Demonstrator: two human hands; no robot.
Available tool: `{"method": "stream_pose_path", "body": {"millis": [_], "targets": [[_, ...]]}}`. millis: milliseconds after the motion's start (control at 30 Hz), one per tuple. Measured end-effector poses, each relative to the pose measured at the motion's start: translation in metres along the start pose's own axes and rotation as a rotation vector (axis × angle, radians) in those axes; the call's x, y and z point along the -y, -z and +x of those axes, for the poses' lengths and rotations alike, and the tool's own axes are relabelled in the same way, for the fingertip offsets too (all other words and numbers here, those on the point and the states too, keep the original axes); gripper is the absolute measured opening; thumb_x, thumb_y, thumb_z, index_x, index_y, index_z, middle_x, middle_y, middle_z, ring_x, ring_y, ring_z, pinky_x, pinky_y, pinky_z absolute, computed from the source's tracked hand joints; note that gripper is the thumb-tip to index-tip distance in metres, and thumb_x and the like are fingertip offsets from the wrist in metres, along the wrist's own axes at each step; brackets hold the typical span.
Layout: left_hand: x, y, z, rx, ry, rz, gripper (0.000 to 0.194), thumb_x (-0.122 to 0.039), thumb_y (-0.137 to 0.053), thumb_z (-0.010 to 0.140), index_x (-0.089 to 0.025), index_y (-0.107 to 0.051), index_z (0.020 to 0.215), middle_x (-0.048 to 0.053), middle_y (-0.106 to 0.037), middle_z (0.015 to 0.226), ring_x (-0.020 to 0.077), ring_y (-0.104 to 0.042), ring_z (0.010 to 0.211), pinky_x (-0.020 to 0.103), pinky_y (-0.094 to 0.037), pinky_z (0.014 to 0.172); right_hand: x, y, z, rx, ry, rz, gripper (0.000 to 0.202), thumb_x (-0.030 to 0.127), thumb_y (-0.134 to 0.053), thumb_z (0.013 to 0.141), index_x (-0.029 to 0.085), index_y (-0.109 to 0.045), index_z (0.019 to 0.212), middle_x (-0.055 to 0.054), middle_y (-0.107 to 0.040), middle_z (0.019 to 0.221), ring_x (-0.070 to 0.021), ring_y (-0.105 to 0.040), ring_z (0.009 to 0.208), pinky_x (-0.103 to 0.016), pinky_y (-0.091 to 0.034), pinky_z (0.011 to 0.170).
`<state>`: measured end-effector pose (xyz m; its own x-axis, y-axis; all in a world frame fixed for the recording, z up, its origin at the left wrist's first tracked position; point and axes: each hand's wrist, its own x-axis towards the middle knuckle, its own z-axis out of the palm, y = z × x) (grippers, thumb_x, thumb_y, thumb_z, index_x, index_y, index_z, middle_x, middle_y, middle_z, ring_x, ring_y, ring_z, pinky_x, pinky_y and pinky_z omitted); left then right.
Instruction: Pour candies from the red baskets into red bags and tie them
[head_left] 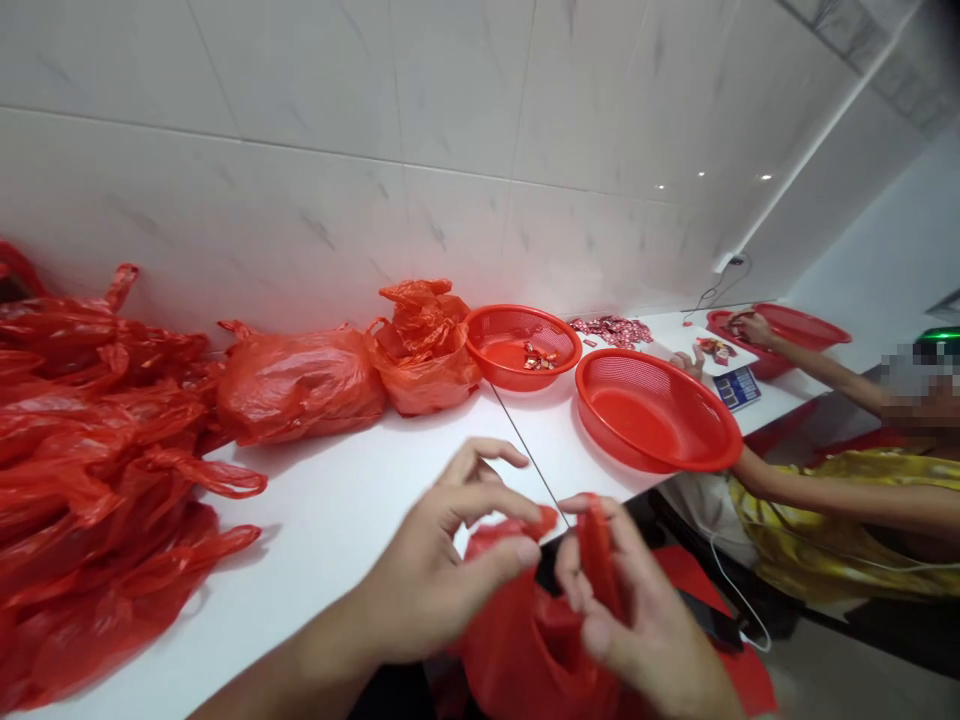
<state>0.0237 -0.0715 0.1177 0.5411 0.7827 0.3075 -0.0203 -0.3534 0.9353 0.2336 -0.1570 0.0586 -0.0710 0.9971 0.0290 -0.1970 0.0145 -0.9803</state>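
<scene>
A red plastic bag [510, 640] hangs at the table's front edge, low in the middle of the head view. My left hand [439, 555] pinches one side of its top between thumb and fingers. On the other side, my right hand [645, 610] is closed round a gathered strip of the same bag. The bag's mouth lies between my two hands, partly covered by the fingers. What the bag holds, if anything, is hidden.
Full red bags [300, 385] line the wall, and more are heaped [97, 500] at left. Two red baskets [652, 455] [517, 380] stand beyond my hands, near small wrapped pieces [615, 330]. At right, a co-worker's arm [825, 370] reaches over a scale [737, 388]; a phone [709, 620] lies below.
</scene>
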Motion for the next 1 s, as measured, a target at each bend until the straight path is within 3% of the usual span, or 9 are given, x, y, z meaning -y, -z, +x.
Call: {"method": "stream_pose_path", "body": {"millis": [67, 167, 267, 400, 500, 600, 733, 833, 1000], "targets": [[-0.002, -0.014, -0.003, 0.139, 0.002, 0.133, 0.017, -0.019, -0.076, 0.088, -0.028, -0.083, 0.101, 0.011, -0.058, 0.137, 0.0256, -0.058, 0.118, 0.040, -0.051, 0.103, -0.006, -0.005, 0.003, 0.127, -0.047, -0.090, 0.081, 0.059, -0.092, 0.069, 0.030, -0.057, 0.136, -0.005, -0.065, 0.105, -0.0218, -0.062, 0.089, -0.032, -0.054, 0.080], [-0.001, -0.022, -0.006, 0.237, -0.036, 0.252, 0.026, -0.012, -0.067, 0.091, -0.031, -0.084, 0.100, 0.009, -0.061, 0.137, 0.0280, -0.053, 0.128, 0.042, -0.049, 0.106, -0.012, -0.007, 0.006, 0.193, 0.025, -0.291, 0.043, 0.061, -0.076, 0.088, 0.023, -0.071, 0.108, -0.006, -0.068, 0.100, -0.0222, -0.062, 0.090, -0.033, -0.051, 0.084], [0.006, -0.016, -0.008, 0.222, -0.075, 0.244, 0.028, -0.012, -0.063, 0.094, -0.030, -0.082, 0.104, 0.008, -0.064, 0.134, 0.0242, -0.059, 0.119, 0.039, -0.050, 0.103, -0.021, -0.002, 0.003, 0.133, -0.017, -0.428, 0.041, 0.059, -0.057, 0.101, 0.022, -0.073, 0.093, -0.006, -0.068, 0.089, -0.0207, -0.060, 0.083, -0.032, -0.050, 0.080], [0.021, -0.007, -0.015, 0.176, -0.026, 0.226, 0.032, -0.022, -0.072, 0.092, -0.027, -0.073, 0.124, 0.008, -0.072, 0.119, 0.0213, -0.066, 0.103, 0.033, -0.053, 0.092, -0.033, 0.006, 0.001, -0.003, -0.051, -0.377, 0.046, 0.064, -0.057, 0.099, 0.021, -0.073, 0.103, -0.008, -0.070, 0.093, -0.0205, -0.062, 0.081, -0.032, -0.052, 0.077], [0.031, -0.008, -0.021, 0.158, 0.034, 0.276, 0.010, -0.027, -0.072, 0.094, -0.024, -0.076, 0.102, 0.004, -0.075, 0.098, 0.0185, -0.068, 0.089, 0.031, -0.051, 0.085, -0.036, 0.005, 0.005, 0.023, -0.097, -0.268, 0.052, 0.069, -0.055, 0.098, 0.019, -0.071, 0.097, -0.003, -0.064, 0.073, -0.0150, -0.057, 0.063, -0.026, -0.048, 0.061], [0.036, -0.012, -0.024, 0.118, 0.009, 0.305, 0.015, -0.029, -0.067, 0.098, -0.021, -0.072, 0.086, 0.004, -0.072, 0.085, 0.0178, -0.066, 0.082, 0.030, -0.049, 0.080, -0.036, 0.001, 0.013, 0.078, -0.140, -0.184, 0.053, 0.070, -0.051, 0.100, 0.019, -0.065, 0.094, 0.003, -0.055, 0.061, -0.0097, -0.049, 0.049, -0.021, -0.038, 0.049], [0.036, -0.015, -0.025, 0.118, -0.050, 0.266, 0.010, -0.026, -0.058, 0.101, -0.020, -0.065, 0.097, 0.007, -0.069, 0.098, 0.0199, -0.064, 0.092, 0.032, -0.049, 0.086, -0.033, -0.001, 0.020, 0.056, -0.173, -0.081, 0.053, 0.071, -0.046, 0.102, 0.020, -0.061, 0.099, 0.007, -0.051, 0.056, -0.0074, -0.043, 0.041, -0.018, -0.027, 0.041], [0.039, -0.017, -0.023, 0.118, -0.061, 0.235, 0.017, -0.023, -0.065, 0.097, -0.021, -0.063, 0.114, 0.009, -0.068, 0.113, 0.0219, -0.064, 0.103, 0.034, -0.050, 0.093, -0.032, 0.000, 0.022, 0.121, -0.128, -0.095, 0.054, 0.066, -0.047, 0.103, 0.018, -0.059, 0.084, 0.005, -0.050, 0.055, -0.0071, -0.045, 0.046, -0.018, -0.034, 0.048], [0.051, -0.018, -0.021, 0.125, 0.018, 0.200, 0.008, -0.023, -0.066, 0.096, -0.021, -0.066, 0.089, 0.005, -0.070, 0.096, 0.0198, -0.065, 0.091, 0.033, -0.049, 0.088, -0.039, 0.001, 0.021, 0.147, -0.158, -0.106, 0.054, 0.066, -0.047, 0.103, 0.017, -0.060, 0.085, 0.005, -0.053, 0.059, -0.0065, -0.047, 0.047, -0.018, -0.034, 0.048]]}}
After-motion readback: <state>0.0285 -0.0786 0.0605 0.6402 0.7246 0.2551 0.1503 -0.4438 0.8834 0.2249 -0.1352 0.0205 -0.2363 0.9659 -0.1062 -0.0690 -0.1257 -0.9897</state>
